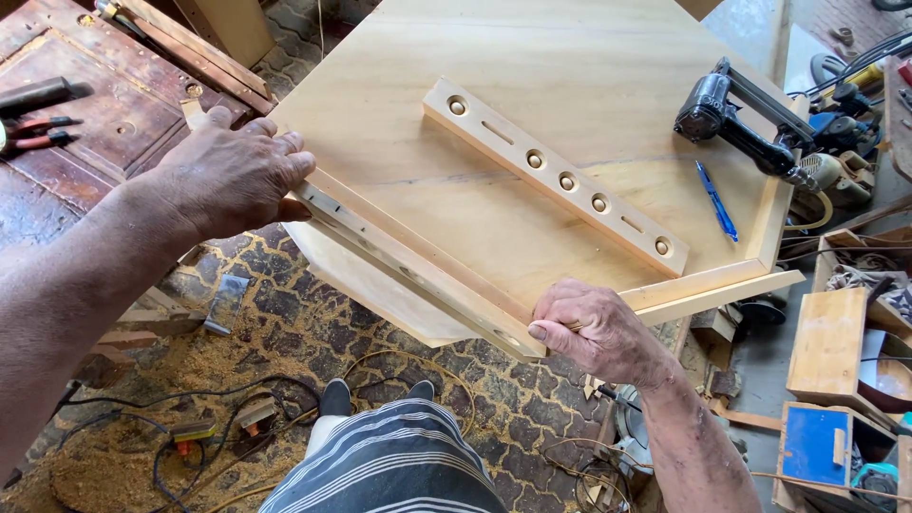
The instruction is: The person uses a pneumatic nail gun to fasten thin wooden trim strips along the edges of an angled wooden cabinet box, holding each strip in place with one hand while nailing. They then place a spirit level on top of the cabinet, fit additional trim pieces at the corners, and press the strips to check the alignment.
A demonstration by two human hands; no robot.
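Left hand presses flat, fingers spread, on the pale wooden edge strip, pinning it against the pale plywood panel. Right hand clamps the strip's near-right end, apparently for alignment.

Two hands, the left hand and the right hand, rest on one wooden panel. On the panel lie one drilled wooden strip with six round holes, one black nail gun and one blue pen. One pair of red-handled pliers lies on the left.
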